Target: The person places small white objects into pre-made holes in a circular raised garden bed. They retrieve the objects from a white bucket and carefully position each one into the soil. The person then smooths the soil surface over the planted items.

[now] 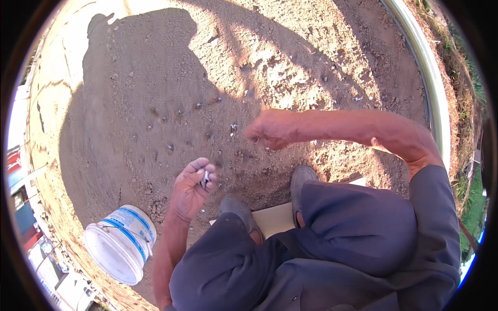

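My left hand [193, 185] is raised over the soil in front of my left knee. Its fingers curl around a few small whitish pieces [205, 179], perhaps cloves or bulbs; their kind is hard to make out. Farther forward and to the right, my right hand [271, 130] hangs low over the ground with its fingers pinched together. What it holds, if anything, is hidden. Close to its fingertips a whitish piece [233, 128] sits in the loose brown soil [171, 78]. Several more such pieces and small dimples dot the earth around it.
At the left lies or leans a white plastic bucket [127, 228] with blue bands. Beneath me, between my shoes [303, 181], runs a pale board [274, 218]. A light curved edging [436, 78] borders the bed on the right, with dry grass beyond.
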Tool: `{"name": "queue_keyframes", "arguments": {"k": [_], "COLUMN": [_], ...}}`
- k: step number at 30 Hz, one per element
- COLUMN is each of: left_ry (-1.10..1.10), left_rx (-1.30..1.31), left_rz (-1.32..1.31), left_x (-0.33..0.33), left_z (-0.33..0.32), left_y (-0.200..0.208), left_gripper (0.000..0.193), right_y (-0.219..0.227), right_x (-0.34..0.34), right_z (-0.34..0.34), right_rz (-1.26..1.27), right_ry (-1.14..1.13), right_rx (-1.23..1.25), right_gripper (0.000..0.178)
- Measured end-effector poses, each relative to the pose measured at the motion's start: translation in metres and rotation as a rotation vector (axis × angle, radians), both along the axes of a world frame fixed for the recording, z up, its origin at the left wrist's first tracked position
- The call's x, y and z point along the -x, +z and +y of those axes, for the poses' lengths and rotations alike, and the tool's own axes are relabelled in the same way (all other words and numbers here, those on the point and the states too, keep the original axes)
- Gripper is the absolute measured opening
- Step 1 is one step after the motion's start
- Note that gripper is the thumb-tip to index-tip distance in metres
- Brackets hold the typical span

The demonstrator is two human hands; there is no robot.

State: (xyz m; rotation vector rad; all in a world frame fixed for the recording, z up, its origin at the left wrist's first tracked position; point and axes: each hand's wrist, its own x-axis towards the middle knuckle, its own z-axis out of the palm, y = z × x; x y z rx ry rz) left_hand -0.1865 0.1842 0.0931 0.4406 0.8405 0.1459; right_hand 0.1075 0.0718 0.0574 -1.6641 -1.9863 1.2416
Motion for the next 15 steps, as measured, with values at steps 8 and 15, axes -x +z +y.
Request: {"name": "queue_keyframes", "arguments": {"k": [8, 15], "left_ry": [0.118, 0.075], "left_rx": [0.373, 0.447], "left_rz": [-0.451, -0.604], "left_x": [-0.059, -0.043], "left_z": [-0.029, -0.035], "left_y": [-0.061, -0.080], "left_gripper": [0.053, 0.068], "right_y": [0.049, 0.027], "right_x": [-0.004, 0.077], "right_z": [-0.020, -0.006], "right_rz": [-0.019, 0.000], "right_ry": [-0.259, -0.217], "right_rx": [-0.085, -0.264], "right_gripper": [0.007, 0.016]}}
